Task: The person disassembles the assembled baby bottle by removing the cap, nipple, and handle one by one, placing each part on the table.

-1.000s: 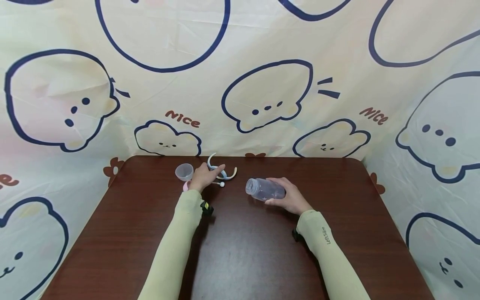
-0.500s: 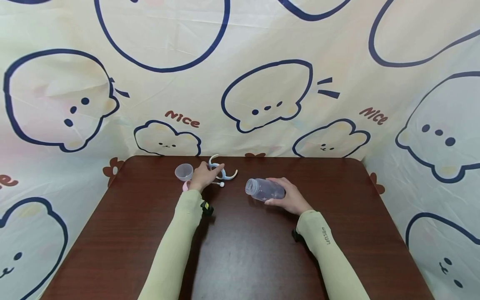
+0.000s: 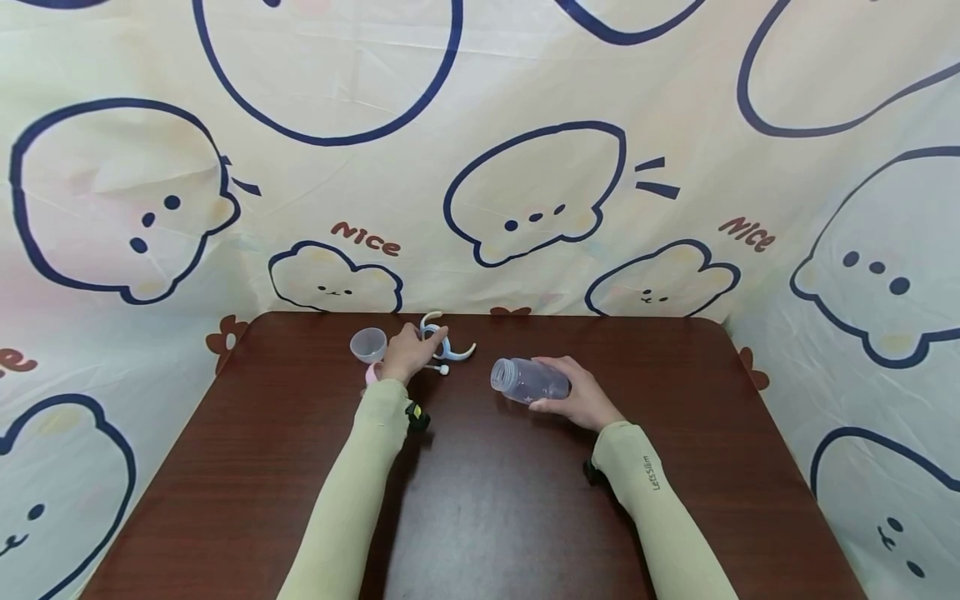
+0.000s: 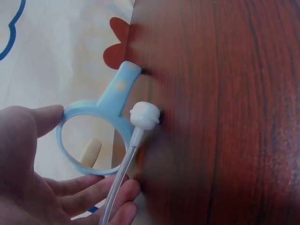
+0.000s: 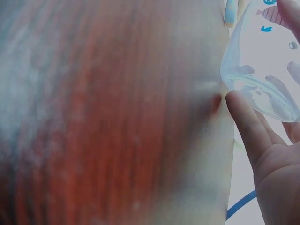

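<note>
My left hand (image 3: 407, 354) holds a pale blue two-handled bottle grip ring (image 4: 112, 96) near the table's far edge. In the left wrist view the thumb touches one side of the ring and fingers lie at the opposite side. A clear straw (image 4: 123, 171) with a white weighted end (image 4: 145, 116) passes in front of the ring; its other end is hidden. My right hand (image 3: 587, 398) grips a clear baby bottle (image 3: 534, 380) by its base end. The bottle lies sideways, its uncapped threaded mouth facing left. Fish prints show on its wall (image 5: 272, 16).
A clear dome cap (image 3: 368, 344) stands left of my left hand. A pink ring-shaped part (image 3: 371, 373), partly hidden by that hand, is just below it. The brown table (image 3: 480, 500) ends at a patterned cloth backdrop (image 3: 420, 200).
The blue grip ring has turned slightly in my left hand, its upper handle lowering a little. My right hand and the bottle stay where they were.
</note>
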The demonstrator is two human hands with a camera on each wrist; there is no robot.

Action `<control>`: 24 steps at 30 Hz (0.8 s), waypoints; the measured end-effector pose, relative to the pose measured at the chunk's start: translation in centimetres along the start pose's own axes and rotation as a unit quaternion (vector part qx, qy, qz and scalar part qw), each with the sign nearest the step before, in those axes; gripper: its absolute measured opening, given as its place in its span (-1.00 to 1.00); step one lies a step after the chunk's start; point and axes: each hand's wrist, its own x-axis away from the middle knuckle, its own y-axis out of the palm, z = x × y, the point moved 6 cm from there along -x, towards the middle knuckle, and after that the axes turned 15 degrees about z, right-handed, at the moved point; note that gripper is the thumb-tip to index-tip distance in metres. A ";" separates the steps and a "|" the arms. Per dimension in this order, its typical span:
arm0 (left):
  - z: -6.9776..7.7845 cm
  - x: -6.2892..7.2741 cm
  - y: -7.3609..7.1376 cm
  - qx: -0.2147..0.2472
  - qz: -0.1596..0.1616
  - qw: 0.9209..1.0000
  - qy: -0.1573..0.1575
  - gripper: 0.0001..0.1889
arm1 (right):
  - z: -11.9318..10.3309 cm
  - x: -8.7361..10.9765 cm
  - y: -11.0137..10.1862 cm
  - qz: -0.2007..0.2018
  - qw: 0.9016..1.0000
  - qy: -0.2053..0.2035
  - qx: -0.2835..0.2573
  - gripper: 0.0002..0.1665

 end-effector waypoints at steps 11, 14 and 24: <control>0.1 -0.2 0.4 -0.019 0.011 1.000 0.002 -0.22 | 0.0 0.0 0.0 -0.003 1.000 0.002 0.002 -0.04; 0.2 -0.2 0.4 -0.017 0.010 1.000 0.003 -0.22 | -0.2 0.1 0.0 -0.004 1.000 -0.002 0.000 -0.05; 0.2 -0.2 0.4 -0.016 0.009 1.000 0.007 -0.17 | -0.1 0.1 0.0 -0.002 1.000 -0.006 0.007 -0.04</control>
